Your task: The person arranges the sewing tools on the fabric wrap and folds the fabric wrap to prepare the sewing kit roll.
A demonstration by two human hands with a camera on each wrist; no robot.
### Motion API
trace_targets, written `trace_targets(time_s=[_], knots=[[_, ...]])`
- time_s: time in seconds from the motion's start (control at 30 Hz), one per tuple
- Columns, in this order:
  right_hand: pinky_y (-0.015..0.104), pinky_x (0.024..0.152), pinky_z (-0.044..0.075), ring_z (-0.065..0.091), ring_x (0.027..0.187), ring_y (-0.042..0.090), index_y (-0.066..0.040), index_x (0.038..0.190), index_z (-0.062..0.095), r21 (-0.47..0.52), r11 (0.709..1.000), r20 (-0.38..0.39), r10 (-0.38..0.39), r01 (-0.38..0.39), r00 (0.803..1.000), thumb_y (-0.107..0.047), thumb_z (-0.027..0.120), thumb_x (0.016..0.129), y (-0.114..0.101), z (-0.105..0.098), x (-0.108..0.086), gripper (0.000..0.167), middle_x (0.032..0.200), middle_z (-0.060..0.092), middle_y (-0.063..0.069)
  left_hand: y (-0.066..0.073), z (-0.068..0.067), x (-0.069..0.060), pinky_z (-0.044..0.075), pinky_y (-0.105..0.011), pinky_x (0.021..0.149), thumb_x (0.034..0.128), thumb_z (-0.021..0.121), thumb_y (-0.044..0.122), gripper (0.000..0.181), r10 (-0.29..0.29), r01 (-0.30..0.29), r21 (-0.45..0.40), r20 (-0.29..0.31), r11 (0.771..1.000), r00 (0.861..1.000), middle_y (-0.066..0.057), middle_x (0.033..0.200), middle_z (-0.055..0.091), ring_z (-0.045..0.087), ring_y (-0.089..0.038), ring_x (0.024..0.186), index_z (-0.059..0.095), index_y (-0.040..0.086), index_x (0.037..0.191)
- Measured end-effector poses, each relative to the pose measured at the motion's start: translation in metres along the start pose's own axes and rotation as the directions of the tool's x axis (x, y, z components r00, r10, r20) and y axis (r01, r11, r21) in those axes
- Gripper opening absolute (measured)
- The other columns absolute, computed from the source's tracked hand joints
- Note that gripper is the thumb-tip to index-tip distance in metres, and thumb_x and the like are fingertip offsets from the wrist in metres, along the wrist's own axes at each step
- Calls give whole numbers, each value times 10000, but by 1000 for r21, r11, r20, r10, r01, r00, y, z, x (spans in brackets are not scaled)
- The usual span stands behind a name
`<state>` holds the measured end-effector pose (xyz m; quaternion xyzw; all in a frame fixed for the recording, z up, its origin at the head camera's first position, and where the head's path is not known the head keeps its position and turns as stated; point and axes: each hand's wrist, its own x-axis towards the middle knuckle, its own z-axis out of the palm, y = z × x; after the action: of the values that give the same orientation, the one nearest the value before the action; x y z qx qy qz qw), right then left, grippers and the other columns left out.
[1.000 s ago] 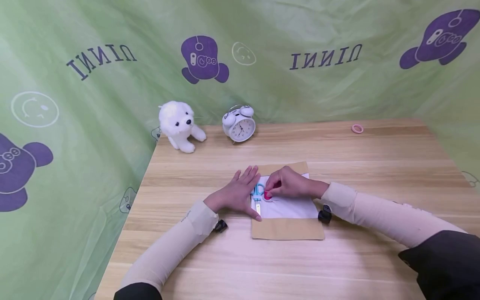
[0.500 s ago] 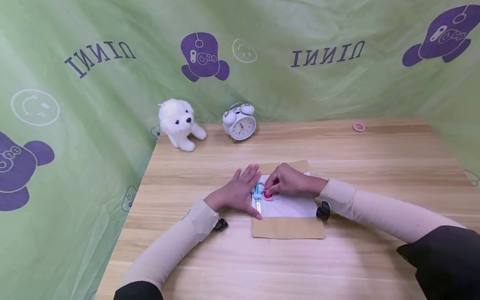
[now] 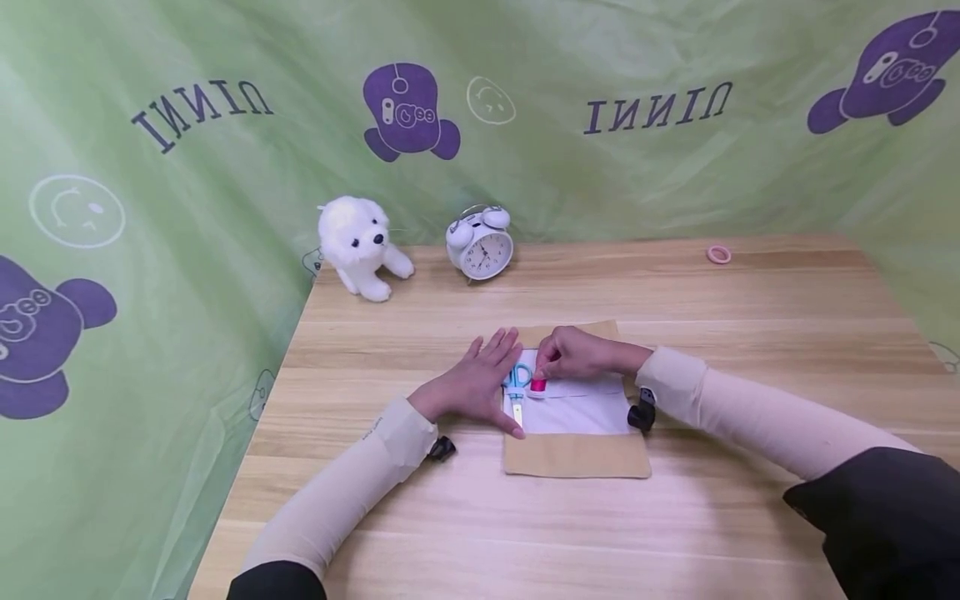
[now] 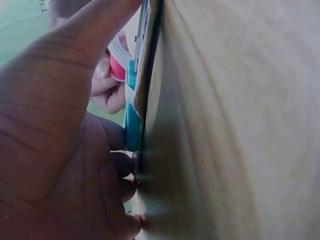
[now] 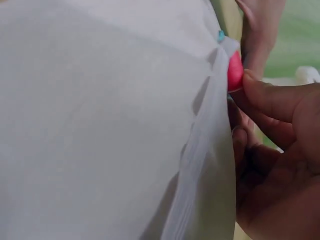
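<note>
A tan fabric pouch [image 3: 577, 456] with a white lining lies unfolded on the table. Scissors [image 3: 517, 379] with turquoise handles are strapped at its left side, blades toward the near edge. Just right of them is a red thread spool [image 3: 538, 385], its lower end behind a white elastic band [image 5: 200, 130]. Thumb and fingers of my right hand [image 3: 577, 354] pinch the spool's upper end. My left hand [image 3: 476, 387] rests spread along the pouch's left edge, thumb near the blade tips; in the left wrist view, its fingers lie by the turquoise handle [image 4: 132, 125].
A white plush dog [image 3: 362, 246] sits at the back left of the wooden table [image 3: 420, 542]. Beside it stands a white twin-bell alarm clock [image 3: 483, 246]. A pink ring [image 3: 718, 254] lies at the back right. Green printed cloth [image 3: 540, 175] hangs behind.
My right hand has shifted slightly up, and the red spool now stands more upright against the elastic band. The band looks straighter across the lining. My left hand stays in place.
</note>
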<state>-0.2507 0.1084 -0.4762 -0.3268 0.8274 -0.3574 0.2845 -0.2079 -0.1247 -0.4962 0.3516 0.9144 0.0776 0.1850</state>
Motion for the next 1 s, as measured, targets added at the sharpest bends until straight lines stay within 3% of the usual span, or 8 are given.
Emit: trace_targets(time_s=[0.17, 0.43, 0.63, 0.73, 0.9, 1.0], knots=[[185, 718, 488, 608, 797, 77, -49, 878, 793, 35, 999, 51, -16, 14, 999, -15, 699, 895, 1, 0, 1, 102, 895, 758, 57, 0, 1, 0, -16, -561, 1272, 656, 702, 831, 1390, -3, 3, 3, 8, 1000, 1000, -105, 1700, -138, -135, -296, 1579, 52, 63, 1615], [192, 624, 433, 560, 663, 80, -74, 846, 794, 6, 998, 17, 57, -57, 998, -86, 730, 894, -3, 3, 3, 81, 741, 739, 13, 2, -3, -1, 0, -567, 1272, 671, 697, 825, 1380, 1, -1, 22, 13, 1000, 1000, -119, 1699, -127, -119, -307, 1580, 48, 53, 1613], [172, 598, 408, 534, 649, 61, -77, 842, 793, 11, 1000, 77, 23, -24, 997, -68, 723, 894, 1, 3, 4, 88, 735, 713, -1, 1, -3, 0, 6, -565, 1273, 660, 703, 828, 1386, 3, -3, 18, 13, 1000, 1000, -113, 1700, -122, -115, -302, 1581, 58, 55, 1614], [176, 648, 444, 563, 701, 67, -84, 855, 793, 3, 1000, 63, 4, -4, 998, -71, 724, 898, 0, 3, 2, 83, 793, 730, 7, 1, -3, 0, -4, -563, 1272, 655, 709, 825, 1389, -4, 3, 13, 19, 1000, 1000, -107, 1700, -128, -127, -297, 1580, 58, 59, 1614], [224, 764, 518, 612, 809, 68, -124, 862, 785, -79, 993, -36, -91, 88, 995, -106, 727, 909, -3, 2, -4, 77, 875, 747, -13, 1, -2, 0, -21, -560, 1272, 652, 719, 818, 1391, -9, 9, 3, 22, 1000, 1000, -100, 1701, -133, -141, -288, 1579, 57, 66, 1616], [278, 833, 561, 661, 860, 56, -154, 889, 780, -238, 946, -37, -236, 221, 971, -130, 719, 921, -6, 2, -10, 73, 898, 752, -52, 1, -2, 1, -19, -561, 1272, 652, 723, 814, 1391, -4, 4, 1, 17, 1000, 1000, -104, 1702, -130, -137, -291, 1580, 57, 64, 1616]])
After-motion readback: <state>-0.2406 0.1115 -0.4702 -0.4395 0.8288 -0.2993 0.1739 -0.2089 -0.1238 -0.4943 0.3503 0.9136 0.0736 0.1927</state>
